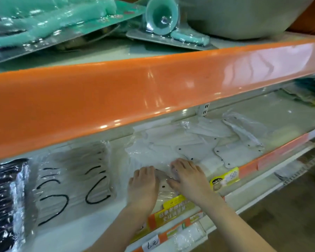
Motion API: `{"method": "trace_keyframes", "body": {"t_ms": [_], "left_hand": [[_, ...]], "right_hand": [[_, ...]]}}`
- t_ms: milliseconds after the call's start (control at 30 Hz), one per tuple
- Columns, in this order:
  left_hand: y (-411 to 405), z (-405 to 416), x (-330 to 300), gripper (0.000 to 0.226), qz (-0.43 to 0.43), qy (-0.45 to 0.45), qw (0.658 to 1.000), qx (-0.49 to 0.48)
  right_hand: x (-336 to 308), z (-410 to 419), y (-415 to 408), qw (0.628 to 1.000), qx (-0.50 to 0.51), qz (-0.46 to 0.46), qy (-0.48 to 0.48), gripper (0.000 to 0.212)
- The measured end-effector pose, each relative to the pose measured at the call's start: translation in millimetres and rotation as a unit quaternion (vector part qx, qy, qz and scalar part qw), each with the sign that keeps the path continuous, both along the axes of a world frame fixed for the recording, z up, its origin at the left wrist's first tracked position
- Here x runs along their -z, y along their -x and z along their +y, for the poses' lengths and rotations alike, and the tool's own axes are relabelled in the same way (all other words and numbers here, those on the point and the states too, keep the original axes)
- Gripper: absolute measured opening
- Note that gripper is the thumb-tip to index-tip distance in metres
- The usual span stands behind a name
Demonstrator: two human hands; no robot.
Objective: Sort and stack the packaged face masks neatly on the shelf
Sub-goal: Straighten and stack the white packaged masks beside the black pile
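Clear packets of white face masks [164,148] lie in a loose heap on the middle shelf [283,113], under the orange rail. Both my hands rest on the nearest white packet [163,184] at the shelf's front. My left hand [144,184] lies flat on its left side, fingers fairly straight. My right hand [187,177] presses on its right side with fingers spread. More white packets [244,135] lie scattered to the right. To the left sits a stack of pale masks with black ear loops [73,179], and a stack of black masks [5,202] at the far left.
The orange rail [153,91] of the upper shelf overhangs the masks. Teal blister-packed goods [49,20] and a grey basin [240,15] sit above. Yellow price labels [224,179] line the shelf's front edge. A lower shelf [185,235] holds more wrapped goods.
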State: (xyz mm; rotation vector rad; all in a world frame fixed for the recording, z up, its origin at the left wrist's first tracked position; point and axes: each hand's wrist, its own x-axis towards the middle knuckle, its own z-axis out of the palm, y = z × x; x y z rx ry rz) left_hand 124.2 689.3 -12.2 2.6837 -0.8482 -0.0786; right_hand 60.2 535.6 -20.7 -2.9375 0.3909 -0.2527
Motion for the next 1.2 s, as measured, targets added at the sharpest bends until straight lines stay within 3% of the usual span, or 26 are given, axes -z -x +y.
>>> {"method": "trace_keyframes", "body": {"t_ms": [167, 267, 400, 500, 533, 600, 700, 800, 867, 967, 1067, 1200], "left_hand": [[-4, -7, 3, 0.038, -0.003, 0.005, 0.999, -0.038], [-2, -12, 1, 0.042, 0.012, 0.012, 0.998, -0.06], [-3, -21, -3, 0.047, 0.053, 0.043, 0.992, -0.104], [-1, -32, -10, 0.048, 0.066, 0.028, 0.989, -0.127], [0, -36, -10, 0.048, 0.065, 0.019, 0.989, -0.128], [1, -45, -10, 0.052, 0.046, -0.009, 0.99, -0.129], [0, -55, -7, 0.056, 0.039, -0.016, 0.991, -0.13], [-2, -62, -4, 0.054, 0.106, 0.045, 0.985, -0.132], [-3, -64, -6, 0.04, 0.13, 0.081, 0.978, -0.145], [-4, -62, -8, 0.017, 0.043, 0.048, 0.99, -0.129], [0, -61, -14, 0.01, 0.053, 0.124, 0.98, -0.149], [2, -65, -22, 0.015, 0.232, 0.297, 0.905, -0.197]], "right_hand": [[-3, -17, -6, 0.997, 0.015, -0.055, 0.055, 0.035], [-5, -23, -13, 0.997, 0.038, -0.065, 0.012, 0.035], [-17, -34, -20, 0.996, 0.025, -0.037, -0.075, 0.051], [-23, -34, -19, 0.989, 0.008, 0.011, -0.145, 0.024], [-17, -37, -19, 0.992, 0.007, -0.003, -0.125, 0.02], [-23, -39, -19, 0.987, 0.004, 0.02, -0.161, 0.033], [-20, -45, -20, 0.993, 0.019, -0.02, -0.117, 0.054], [-13, -45, -20, 0.999, -0.032, 0.004, -0.025, 0.041], [-4, -50, -23, 0.999, -0.013, -0.029, -0.008, 0.027], [-8, -52, -21, 0.995, -0.047, -0.082, 0.041, 0.021], [-8, -58, -23, 0.988, -0.076, -0.116, 0.067, 0.025], [-10, -63, -24, 0.995, -0.071, -0.065, -0.037, 0.022]]}}
